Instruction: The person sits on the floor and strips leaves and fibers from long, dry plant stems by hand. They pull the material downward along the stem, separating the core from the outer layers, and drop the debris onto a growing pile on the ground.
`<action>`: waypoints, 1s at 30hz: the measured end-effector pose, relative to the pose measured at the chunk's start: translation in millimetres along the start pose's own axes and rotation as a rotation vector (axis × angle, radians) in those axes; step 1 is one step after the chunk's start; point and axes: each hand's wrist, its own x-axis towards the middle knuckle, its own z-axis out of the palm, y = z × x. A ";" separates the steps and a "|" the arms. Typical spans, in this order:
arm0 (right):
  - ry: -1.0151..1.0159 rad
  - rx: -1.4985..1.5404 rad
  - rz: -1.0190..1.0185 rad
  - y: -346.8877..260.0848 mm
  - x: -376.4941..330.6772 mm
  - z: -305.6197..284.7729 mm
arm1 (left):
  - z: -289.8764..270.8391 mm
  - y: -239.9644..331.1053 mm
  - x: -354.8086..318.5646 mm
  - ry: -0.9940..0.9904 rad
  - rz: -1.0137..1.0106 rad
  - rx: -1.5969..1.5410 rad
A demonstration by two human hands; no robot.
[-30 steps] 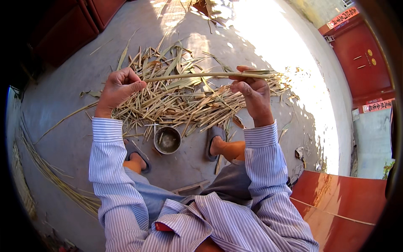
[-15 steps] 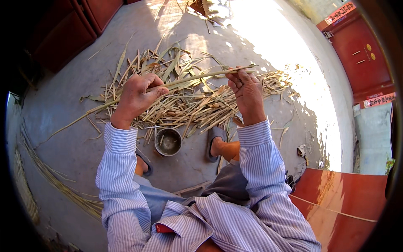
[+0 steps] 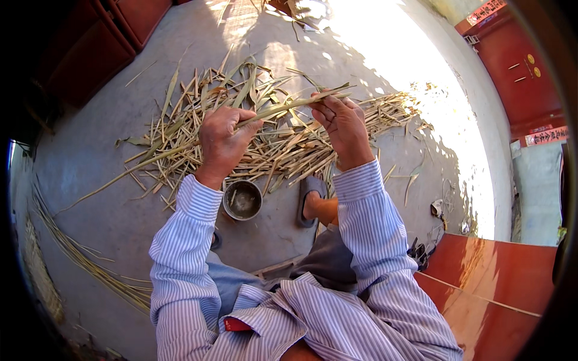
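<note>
Concrete floor [image 3: 108, 156] fills most of the view, grey in shade on the left and washed out by sun at the upper right. Red doors [image 3: 524, 72] stand at the far right, and a red-brown board [image 3: 494, 271] lies at the lower right, beside the person's striped sleeve. On the floor ahead of the knees spreads a wide heap of dry reed strips [image 3: 283, 150], pale yellow with some green blades, reaching from the shaded middle out into the sun. A thinner bundle of long strips [image 3: 78, 259] curves along the floor at the lower left, well apart from the heap. Between the feet sits a small round metal bowl [image 3: 242, 200], just below the heap's near edge, with a sandalled foot [image 3: 313, 201] to its right. Above the heap, both hands hold one long green stalk [image 3: 289, 105] that slants from lower left to upper right; its thin tail runs on down to the floor at the left. The left hand [image 3: 223, 141] is closed in a fist round the stalk, fingers curled tight over it. The right hand [image 3: 343, 123] grips the stalk further along, near its upper end, with fingertips pinched together on it and the thumb beneath.
</note>
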 end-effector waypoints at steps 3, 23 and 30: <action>0.011 0.018 0.019 2.3 4.5 -2.7 | 2.2 0.2 -1.6 -0.007 -0.019 0.008; -0.018 -0.066 -0.001 18.9 -0.1 -1.2 | -23.0 -16.0 24.0 0.018 -0.205 -0.258; -0.089 -0.017 -0.007 27.4 -5.8 29.5 | 16.5 -2.7 -2.9 -0.034 0.207 0.139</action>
